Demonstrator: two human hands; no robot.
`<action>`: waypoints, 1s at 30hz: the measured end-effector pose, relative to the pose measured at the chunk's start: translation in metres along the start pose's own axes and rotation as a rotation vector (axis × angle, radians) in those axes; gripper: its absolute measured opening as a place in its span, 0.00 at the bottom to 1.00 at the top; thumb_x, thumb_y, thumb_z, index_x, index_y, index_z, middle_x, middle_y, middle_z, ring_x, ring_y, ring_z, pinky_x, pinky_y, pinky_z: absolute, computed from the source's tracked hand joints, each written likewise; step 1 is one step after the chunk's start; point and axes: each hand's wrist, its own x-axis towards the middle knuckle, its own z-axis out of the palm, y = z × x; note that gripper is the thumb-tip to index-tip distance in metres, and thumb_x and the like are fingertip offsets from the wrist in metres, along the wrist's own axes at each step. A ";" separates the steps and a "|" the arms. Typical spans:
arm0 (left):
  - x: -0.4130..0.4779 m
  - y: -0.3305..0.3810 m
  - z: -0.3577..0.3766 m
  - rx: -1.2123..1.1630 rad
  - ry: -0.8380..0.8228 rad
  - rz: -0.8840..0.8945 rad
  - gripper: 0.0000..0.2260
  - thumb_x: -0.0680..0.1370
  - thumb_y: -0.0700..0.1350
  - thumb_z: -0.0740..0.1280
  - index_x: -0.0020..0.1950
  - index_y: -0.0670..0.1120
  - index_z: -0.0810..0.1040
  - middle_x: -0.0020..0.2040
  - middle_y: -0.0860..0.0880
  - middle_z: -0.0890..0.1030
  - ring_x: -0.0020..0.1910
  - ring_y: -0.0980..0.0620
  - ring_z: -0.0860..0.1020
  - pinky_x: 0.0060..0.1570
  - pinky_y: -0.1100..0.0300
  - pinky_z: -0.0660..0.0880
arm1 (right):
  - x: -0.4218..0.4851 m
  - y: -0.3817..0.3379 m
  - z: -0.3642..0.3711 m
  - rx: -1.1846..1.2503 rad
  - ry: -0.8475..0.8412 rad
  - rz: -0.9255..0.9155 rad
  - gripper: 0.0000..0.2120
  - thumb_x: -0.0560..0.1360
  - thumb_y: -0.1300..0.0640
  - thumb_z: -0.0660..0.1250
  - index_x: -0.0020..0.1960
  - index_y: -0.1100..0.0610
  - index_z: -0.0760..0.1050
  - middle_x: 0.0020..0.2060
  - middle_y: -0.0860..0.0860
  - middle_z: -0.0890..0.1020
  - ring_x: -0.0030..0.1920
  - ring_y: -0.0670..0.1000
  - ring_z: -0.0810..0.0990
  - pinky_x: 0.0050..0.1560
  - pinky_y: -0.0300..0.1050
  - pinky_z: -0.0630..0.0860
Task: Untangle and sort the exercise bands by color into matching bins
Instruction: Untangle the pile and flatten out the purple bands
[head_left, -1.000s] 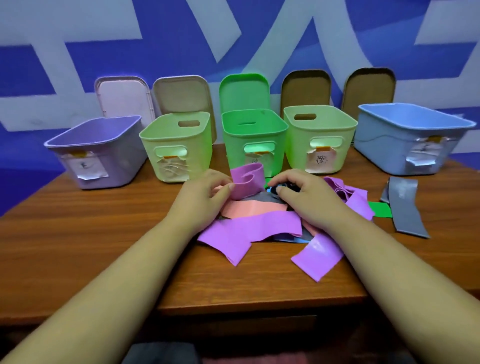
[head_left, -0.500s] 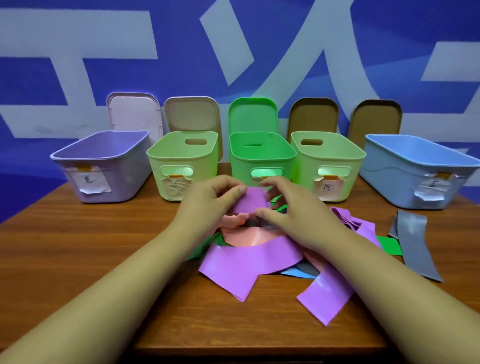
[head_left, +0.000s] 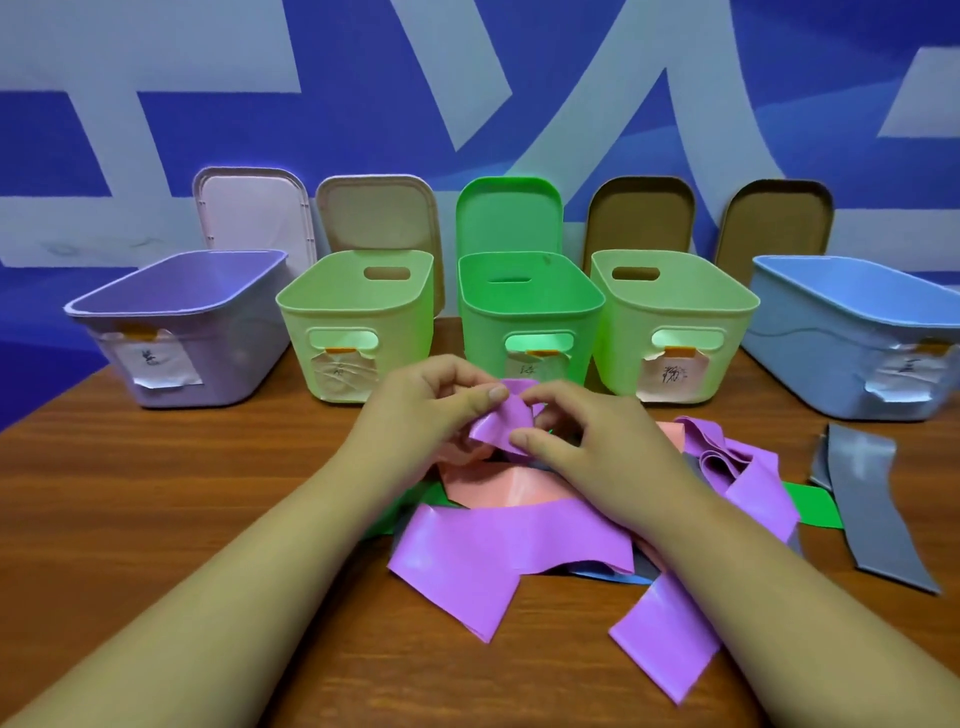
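Purple band (head_left: 496, 428) edge pinched between left hand (head_left: 415, 410) and right hand (head_left: 587, 441)

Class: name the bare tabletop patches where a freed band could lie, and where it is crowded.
Free: brown wooden tabletop left of the left hand, before the lilac plastic bin; also the near strip between the forearms. Crowded: tangled purple elastic bands at centre, flat grey band at right.

Right hand (head_left: 597, 441) now pinches the purple band (head_left: 500, 427) too
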 end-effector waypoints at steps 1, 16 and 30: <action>0.001 -0.001 0.000 0.029 0.002 0.005 0.09 0.74 0.49 0.78 0.46 0.45 0.86 0.29 0.49 0.75 0.27 0.51 0.73 0.40 0.45 0.75 | 0.000 0.001 0.000 0.009 0.003 -0.001 0.16 0.76 0.43 0.76 0.62 0.42 0.82 0.45 0.40 0.86 0.48 0.40 0.82 0.52 0.36 0.75; -0.010 0.007 0.005 0.249 0.088 0.276 0.11 0.78 0.50 0.78 0.38 0.48 0.82 0.41 0.44 0.78 0.39 0.48 0.76 0.42 0.58 0.71 | -0.005 -0.002 -0.007 0.114 -0.056 -0.022 0.13 0.80 0.47 0.74 0.64 0.37 0.82 0.46 0.38 0.87 0.49 0.38 0.83 0.47 0.28 0.71; -0.012 0.005 0.011 0.400 0.217 0.291 0.11 0.78 0.46 0.76 0.38 0.48 0.78 0.34 0.51 0.81 0.38 0.49 0.78 0.40 0.52 0.74 | -0.007 0.001 -0.005 0.055 -0.071 -0.017 0.13 0.81 0.43 0.70 0.66 0.39 0.81 0.49 0.37 0.85 0.53 0.39 0.81 0.49 0.30 0.71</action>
